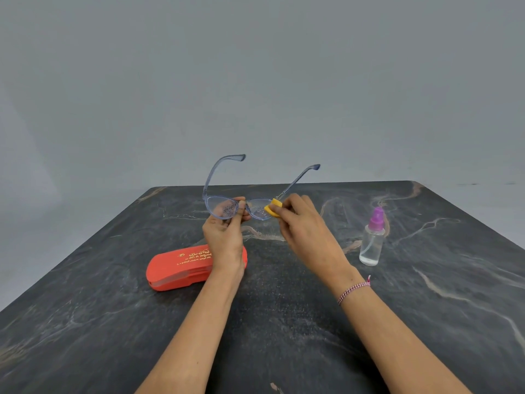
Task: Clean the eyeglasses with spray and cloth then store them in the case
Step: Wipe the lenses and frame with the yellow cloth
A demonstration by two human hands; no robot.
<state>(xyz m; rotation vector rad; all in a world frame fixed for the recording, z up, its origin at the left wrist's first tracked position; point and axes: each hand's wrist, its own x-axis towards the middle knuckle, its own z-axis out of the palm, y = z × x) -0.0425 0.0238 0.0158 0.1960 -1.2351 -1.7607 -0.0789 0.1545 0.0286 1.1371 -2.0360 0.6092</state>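
At frame centre the left hand (224, 237) pinches the glasses (235, 207) at the bridge while right fingers (279, 216) pinch the cloth (272, 207); she should rub lightly, bracing the frame

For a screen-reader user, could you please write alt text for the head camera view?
Two hands hold blue-framed eyeglasses above a dark marble table: the left hand grips the bridge, the right hand presses a yellow cloth on one lens. A closed red case lies left, a spray bottle stands right.
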